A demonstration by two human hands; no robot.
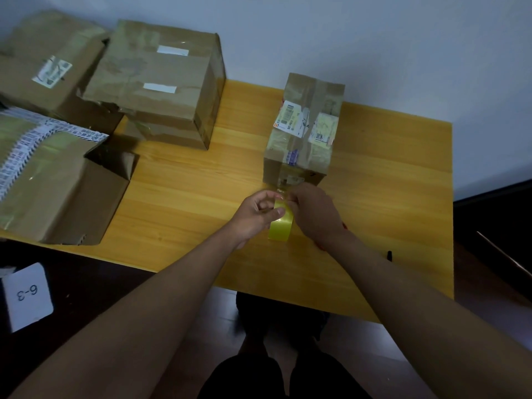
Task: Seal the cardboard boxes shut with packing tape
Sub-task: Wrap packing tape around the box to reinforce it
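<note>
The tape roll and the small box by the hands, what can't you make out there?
- Tape roll, head view: its core and loose end, covered by left hand and right hand.
- Small box, head view: label print too small.
- Box's near bottom edge: hidden behind the fingers.

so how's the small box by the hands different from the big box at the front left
The small box stands alone in mid-table, closed, taped over, with labels on top. The big box at the table's left edge is wider, with an end flap hanging open and striped tape across its top. The small box sits just beyond both hands; the big one lies off to the side. Both are brown cardboard.
</note>
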